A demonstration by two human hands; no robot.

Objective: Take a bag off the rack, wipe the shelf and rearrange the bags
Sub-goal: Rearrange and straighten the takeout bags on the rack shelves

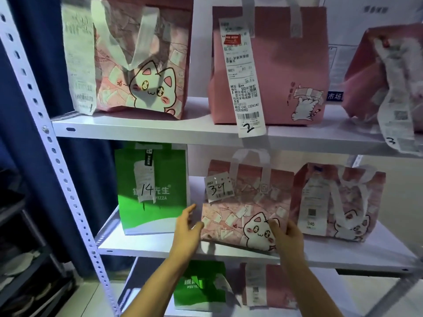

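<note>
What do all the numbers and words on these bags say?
"14" on the tag of the green bag
"PIZZA" printed on that green bag
"34" on the tag of the cat bag between the hands
"2" at the bottom of the long receipt on the plain pink bag
"3" on the receipt at the far right
"046" on the label of the right-hand bag
Other receipt print: too small or blurred.

We are losing the rightmost pink bag (386, 72) to the frame's edge, blurred. Our forearms are covering much of the lower green bag (201, 287), and the receipt (79, 53) print is reading too small.
</note>
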